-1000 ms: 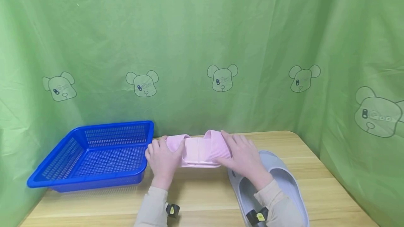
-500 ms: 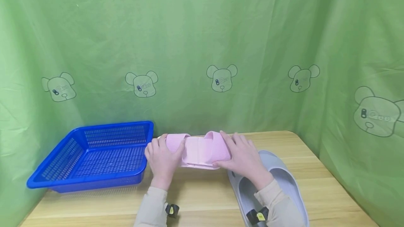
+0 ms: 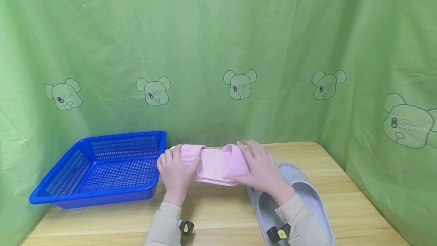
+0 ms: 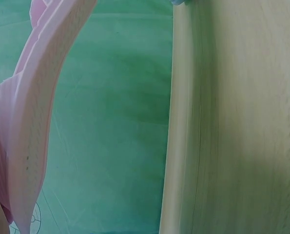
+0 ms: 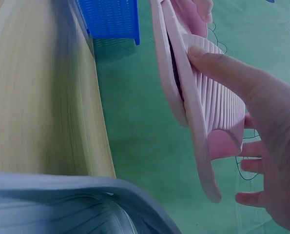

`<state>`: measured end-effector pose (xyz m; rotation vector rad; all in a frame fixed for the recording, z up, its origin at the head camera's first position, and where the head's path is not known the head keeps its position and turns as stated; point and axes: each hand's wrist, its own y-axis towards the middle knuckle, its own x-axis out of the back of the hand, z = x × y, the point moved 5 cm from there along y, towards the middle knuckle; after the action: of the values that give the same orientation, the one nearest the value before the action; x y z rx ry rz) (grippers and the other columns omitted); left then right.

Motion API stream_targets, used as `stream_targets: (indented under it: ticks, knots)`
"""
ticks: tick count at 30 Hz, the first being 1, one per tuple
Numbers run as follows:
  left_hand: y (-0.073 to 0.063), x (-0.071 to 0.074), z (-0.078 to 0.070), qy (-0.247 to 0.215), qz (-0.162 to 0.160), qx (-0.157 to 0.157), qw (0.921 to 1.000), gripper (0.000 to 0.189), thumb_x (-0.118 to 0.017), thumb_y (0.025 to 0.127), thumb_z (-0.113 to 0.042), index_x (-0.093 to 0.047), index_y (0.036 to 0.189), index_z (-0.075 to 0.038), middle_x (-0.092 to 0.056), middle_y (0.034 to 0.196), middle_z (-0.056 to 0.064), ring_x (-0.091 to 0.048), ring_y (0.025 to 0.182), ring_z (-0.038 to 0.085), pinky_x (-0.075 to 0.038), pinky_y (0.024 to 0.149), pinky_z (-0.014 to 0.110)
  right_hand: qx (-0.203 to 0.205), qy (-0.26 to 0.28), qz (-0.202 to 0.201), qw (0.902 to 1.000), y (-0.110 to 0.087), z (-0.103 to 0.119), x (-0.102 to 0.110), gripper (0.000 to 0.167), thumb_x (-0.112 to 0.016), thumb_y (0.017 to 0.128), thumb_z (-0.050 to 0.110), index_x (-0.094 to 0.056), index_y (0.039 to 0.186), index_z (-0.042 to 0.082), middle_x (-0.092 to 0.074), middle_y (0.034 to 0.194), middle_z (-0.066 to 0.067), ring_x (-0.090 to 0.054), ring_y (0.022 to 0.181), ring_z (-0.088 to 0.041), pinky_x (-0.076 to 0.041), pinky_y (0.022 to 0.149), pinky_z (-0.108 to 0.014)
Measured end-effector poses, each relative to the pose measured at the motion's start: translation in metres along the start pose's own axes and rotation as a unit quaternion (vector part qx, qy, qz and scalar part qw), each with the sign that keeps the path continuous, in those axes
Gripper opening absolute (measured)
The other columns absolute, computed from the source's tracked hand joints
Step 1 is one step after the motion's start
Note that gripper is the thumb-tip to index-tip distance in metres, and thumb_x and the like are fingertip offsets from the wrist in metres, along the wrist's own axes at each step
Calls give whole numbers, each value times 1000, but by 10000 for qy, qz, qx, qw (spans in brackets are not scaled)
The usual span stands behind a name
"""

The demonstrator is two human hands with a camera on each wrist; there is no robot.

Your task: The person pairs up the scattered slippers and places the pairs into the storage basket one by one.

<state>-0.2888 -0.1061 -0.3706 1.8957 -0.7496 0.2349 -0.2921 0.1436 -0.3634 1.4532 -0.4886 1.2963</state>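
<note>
A pair of pink slide slippers (image 3: 239,162) with ribbed straps is held between both hands, one strap toward each side. Thumb and fingers of the left hand (image 3: 177,174) grip the left strap. At the other end, the right hand (image 3: 264,172) grips the right strap, its thumb on the near edge and its fingers behind. From the right wrist, the slippers (image 5: 220,102) show as two soles layered together, the right fingers spread behind the strap. In the left wrist view, a gap separates the slippers (image 4: 35,126) from the tabletop.
A blue perforated basket (image 3: 102,201) stands at the left of the wooden table (image 3: 218,223). Under the right forearm lies a large grey clog (image 3: 308,194), partly hidden by the sleeve. A green curtain (image 3: 198,48) with bear outlines hangs behind and at both sides.
The slippers' right end has tipped slightly downward and toward the person. The right hand's fingers have shifted a little over the strap. The left hand has hardly moved; basket and clog stay put.
</note>
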Motion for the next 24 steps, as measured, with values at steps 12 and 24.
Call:
stream_targets:
  ticks: [12,24]
  knots:
    - [-1,0,-2,4,-179,-135,9997,70,-67,74,-65,-66,109,-5,-62,98,13,-50,85,33,-36,88,46,55,296,117,9995,-1,1,0,114,-72,63,75,-29,153,21,-52,138,-10,-51,125,-28,-40,104,-56]
    - [-3,-3,-7,81,-311,-349,9989,73,-69,71,-67,-66,108,-5,-62,96,13,-51,83,32,-37,84,46,86,166,-60,9998,0,2,1,113,-75,61,72,-31,152,20,-51,137,-15,-52,123,-31,-42,102,-56]
